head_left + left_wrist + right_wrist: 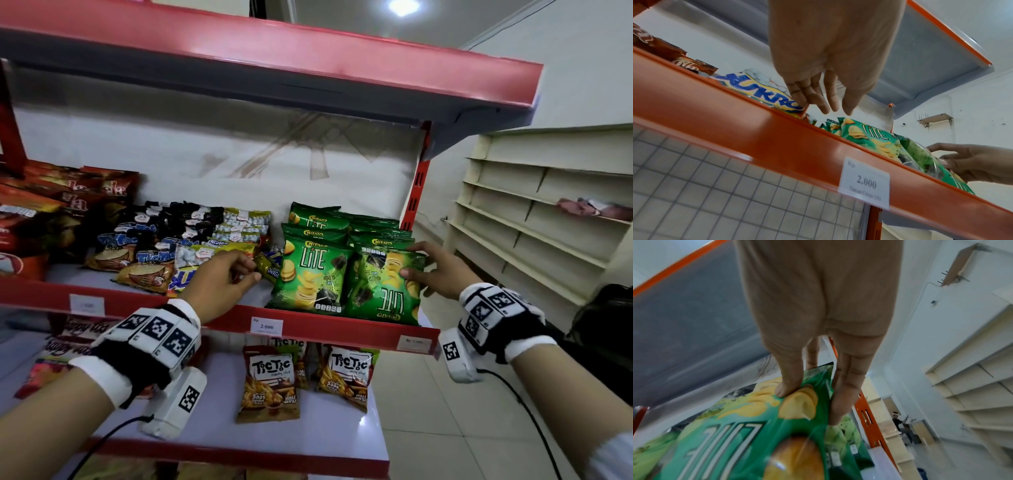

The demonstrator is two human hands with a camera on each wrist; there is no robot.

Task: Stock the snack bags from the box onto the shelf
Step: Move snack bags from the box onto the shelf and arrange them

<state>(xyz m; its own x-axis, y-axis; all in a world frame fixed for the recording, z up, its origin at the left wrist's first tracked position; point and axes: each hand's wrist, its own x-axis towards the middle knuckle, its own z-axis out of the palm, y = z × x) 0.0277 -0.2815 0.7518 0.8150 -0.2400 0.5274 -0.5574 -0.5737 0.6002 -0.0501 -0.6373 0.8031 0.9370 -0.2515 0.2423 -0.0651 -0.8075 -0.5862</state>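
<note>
— At the right end of the middle shelf [219, 327], we have our right hand [436, 270] pinching an upside-down green chip bag [385, 287], thumb on its face and fingers [840, 402] behind the side edge. It leans at the shelf's front lip, touching the upright green bag [310, 274] to its left.

— And our left hand [222, 279]?

— It holds nothing; the fingers hang loosely curled above the shelf, just beside a small olive-green packet [265, 269] and the yellow-and-blue bag [764, 94].

— How do we judge the bag will handle?

— Light and puffed with air, slick film, brittle chips inside. We should take it by the side seam or top corner, gently, not squeeze the middle.

— What does the shelf hold?

— More green bags stacked behind these two, mixed packets to the left, red bags [65, 212] at the far left. Orange snack bags [270, 380] stand on the shelf below. We cannot see the box.
</note>
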